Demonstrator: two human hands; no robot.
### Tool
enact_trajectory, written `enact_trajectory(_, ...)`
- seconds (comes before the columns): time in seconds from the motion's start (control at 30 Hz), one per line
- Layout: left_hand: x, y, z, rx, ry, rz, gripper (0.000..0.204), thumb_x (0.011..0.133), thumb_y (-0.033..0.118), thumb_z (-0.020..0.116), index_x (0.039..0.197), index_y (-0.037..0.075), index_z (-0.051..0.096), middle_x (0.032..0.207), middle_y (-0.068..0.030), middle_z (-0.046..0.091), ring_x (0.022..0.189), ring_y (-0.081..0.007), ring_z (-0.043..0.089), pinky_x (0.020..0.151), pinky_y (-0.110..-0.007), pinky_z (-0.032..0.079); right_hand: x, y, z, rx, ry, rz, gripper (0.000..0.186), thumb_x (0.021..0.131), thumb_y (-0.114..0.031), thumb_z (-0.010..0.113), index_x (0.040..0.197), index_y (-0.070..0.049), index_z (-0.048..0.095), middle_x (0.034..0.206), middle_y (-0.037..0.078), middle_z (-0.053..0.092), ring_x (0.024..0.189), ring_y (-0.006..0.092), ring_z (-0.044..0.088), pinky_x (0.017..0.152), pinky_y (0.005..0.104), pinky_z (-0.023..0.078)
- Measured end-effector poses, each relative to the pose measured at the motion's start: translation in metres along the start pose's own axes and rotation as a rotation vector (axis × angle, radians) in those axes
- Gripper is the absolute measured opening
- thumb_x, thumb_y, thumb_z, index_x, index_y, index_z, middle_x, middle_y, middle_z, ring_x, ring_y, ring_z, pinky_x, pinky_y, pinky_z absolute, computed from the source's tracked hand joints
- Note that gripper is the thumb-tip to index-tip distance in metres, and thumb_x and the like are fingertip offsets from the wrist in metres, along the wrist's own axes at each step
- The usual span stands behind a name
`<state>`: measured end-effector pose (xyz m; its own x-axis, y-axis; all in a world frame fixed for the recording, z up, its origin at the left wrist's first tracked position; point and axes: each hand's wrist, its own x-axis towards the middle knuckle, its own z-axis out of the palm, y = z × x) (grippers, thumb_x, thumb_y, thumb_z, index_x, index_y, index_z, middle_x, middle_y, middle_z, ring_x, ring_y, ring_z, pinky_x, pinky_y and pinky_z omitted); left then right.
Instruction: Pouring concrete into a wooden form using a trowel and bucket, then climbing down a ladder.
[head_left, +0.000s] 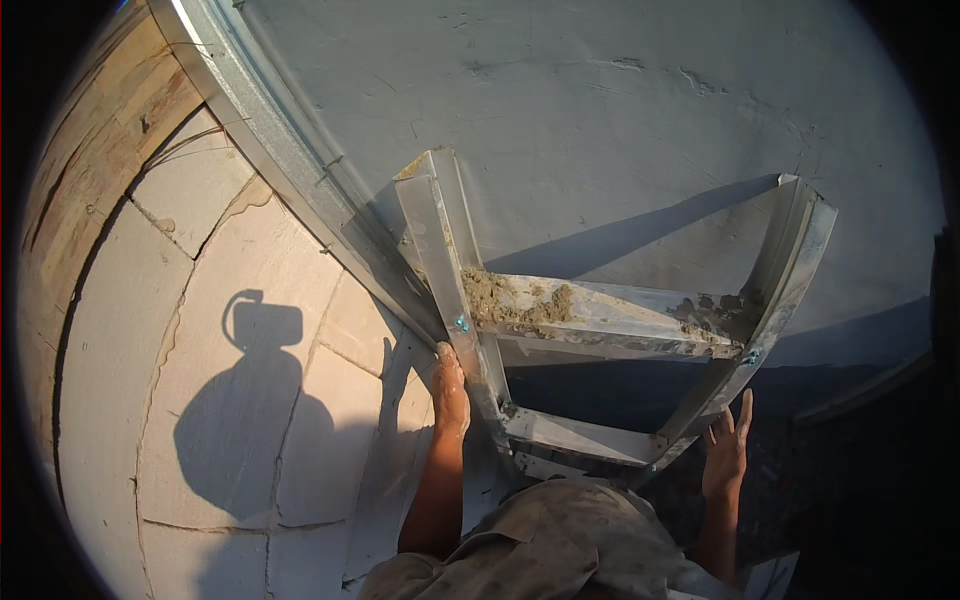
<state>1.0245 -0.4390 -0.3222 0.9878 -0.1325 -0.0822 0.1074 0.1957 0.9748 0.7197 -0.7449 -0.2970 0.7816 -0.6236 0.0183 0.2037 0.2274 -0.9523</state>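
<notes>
A grey metal ladder (600,310) with a broad, mud-caked upper rung leans against a smooth grey wall, directly before me. My left hand (451,392) is at the outer side of its left rail, closed against the metal; the rail hides some of its fingers. Beside the lower part of the right rail is my right hand (727,445), fingers stretched upward and apart. From this view I cannot tell whether that hand touches the rail. Wet grey-brown mortar (520,303) clings to the left half of the upper rung.
The grey wall (620,110) fills the upper right. A metal edge strip (290,165) runs down its left side to the ladder. Pale stone slabs (240,230) lie at left, crossed by my shadow, with weathered brown planks or stone (105,120) beyond. Deep shade covers the lower right.
</notes>
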Motion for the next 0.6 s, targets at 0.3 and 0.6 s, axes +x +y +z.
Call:
enact_trajectory(0.3,-0.006,0.023,0.01,0.031,-0.033,-0.099,0.093,0.093,0.067,0.04,0.154,0.004,0.01,0.159,-0.0187,0.014,0.144,-0.0328,0.023,0.117,-0.046,0.017,0.01,-0.019,-0.013,-0.478,0.032,-0.023,0.105,0.081,-0.063,0.063,0.154,-0.009,0.01,0.157,0.025,0.013,0.147,0.0408,0.009,0.116,0.0567,0.013)
enact_trajectory(0.6,-0.004,0.028,0.013,0.001,-0.018,-0.07,0.093,0.093,0.069,0.036,0.155,0.007,0.006,0.16,-0.0199,0.008,0.147,-0.0343,0.016,0.118,-0.047,0.012,-0.008,0.007,-0.007,-0.399,-0.097,-0.119,0.101,0.088,-0.064,0.052,0.155,-0.011,-0.002,0.158,0.026,0.003,0.148,0.0398,0.0,0.116,0.0583,0.008)
